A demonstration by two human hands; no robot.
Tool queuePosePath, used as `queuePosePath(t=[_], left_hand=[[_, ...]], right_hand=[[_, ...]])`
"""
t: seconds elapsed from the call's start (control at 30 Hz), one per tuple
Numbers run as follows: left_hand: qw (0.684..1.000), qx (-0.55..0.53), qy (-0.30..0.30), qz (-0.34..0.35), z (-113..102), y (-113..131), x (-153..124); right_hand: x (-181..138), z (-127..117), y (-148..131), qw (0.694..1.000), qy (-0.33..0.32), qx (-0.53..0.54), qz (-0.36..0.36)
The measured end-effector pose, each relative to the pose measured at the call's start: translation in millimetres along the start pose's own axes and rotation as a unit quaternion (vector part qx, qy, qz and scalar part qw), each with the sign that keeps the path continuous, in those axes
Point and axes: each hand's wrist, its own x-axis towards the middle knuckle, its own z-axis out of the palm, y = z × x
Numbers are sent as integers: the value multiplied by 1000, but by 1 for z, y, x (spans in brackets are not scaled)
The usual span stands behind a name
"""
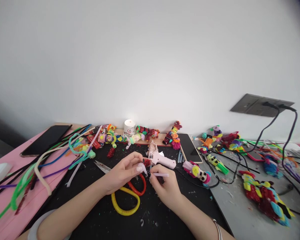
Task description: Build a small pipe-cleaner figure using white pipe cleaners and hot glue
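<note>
My left hand [122, 171] pinches a small red glittery pipe-cleaner piece [147, 162] between thumb and fingers, just over the black mat [100, 213]. My right hand [165, 186] meets it from the right and holds a thin lilac pipe cleaner [161, 174], its end touching the red piece. A pink glue gun [161, 159] lies right behind both hands. Scissors with a yellow and a red handle [130, 200] lie under my left wrist, blades pointing left.
Loose pipe cleaners [40, 166] sprawl over the pink table on the left beside a dark phone [46, 140]. Finished pipe-cleaner figures [173, 135] line the wall, with a white candle [129, 126] and a second phone [189, 147]. More figures [265, 196] and black cables [287, 140] lie on the right.
</note>
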Motion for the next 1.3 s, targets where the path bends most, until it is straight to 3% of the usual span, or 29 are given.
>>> queuePosePath(t=[0.43,0.73,1.3], left_hand=[[995,90,-7,40,-10,-5,4],[943,321,0,84,-8,-4,1],[975,216,-8,60,-8,-7,1]], right_hand=[[1,0,3,999,31,-12,16],[3,1,6,999,34,2,9],[2,3,10,1000,-5,4,19]])
